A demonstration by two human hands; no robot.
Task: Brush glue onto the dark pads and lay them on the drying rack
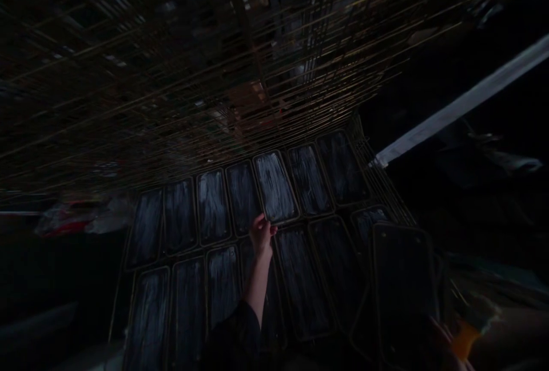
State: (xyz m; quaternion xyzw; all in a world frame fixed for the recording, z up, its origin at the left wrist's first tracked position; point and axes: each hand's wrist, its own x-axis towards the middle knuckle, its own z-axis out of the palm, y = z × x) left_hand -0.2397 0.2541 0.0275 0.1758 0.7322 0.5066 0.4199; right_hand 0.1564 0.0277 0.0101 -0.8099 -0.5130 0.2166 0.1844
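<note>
My left hand (pixel 261 235) is closed at the near edge of a dark rectangular tray (pixel 275 185) with rounded corners and whitish streaks, fingertips pinching its rim. This tray lies in the far of two rows of similar trays, several in each. At the lower right, my right hand (pixel 450 339), dim and partly hidden, grips a plain dark tray (pixel 403 285) by its side. More edges show behind that tray, perhaps a stack. Something orange (pixel 465 339) is at the right hand or wrist.
A tall wire rack (pixel 257 91) of thin metal bars rises behind the rows. A pale beam (pixel 463 99) slants across the right. Clear plastic with red patches (pixel 86 216) sits at the left. The scene is very dark.
</note>
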